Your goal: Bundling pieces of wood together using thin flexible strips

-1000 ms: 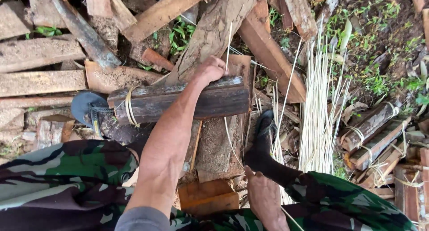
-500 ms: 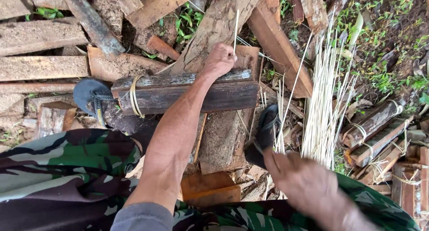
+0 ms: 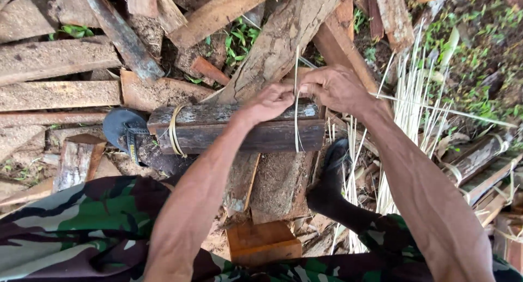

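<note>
At frame centre, left hand (image 3: pixel 271 102) and right hand (image 3: pixel 333 86) pinch a bamboo strip (image 3: pixel 296 116), fingers clamped to tension it around the firewood bundle (image 3: pixel 239 128).

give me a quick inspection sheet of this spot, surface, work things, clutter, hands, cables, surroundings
surface: bare ground with grass patches, covered by wood offcuts
job's things: dark wood bundle lying crosswise, one tie on its left end; pale strip running over its right end
clutter: loose planks; pile of pale strips; tied bundles at right
grippers: left hand and right hand both pinch the strip at the bundle's top edge
cables: nothing seen
surroundings: camouflage trousers, dark sandals
</note>
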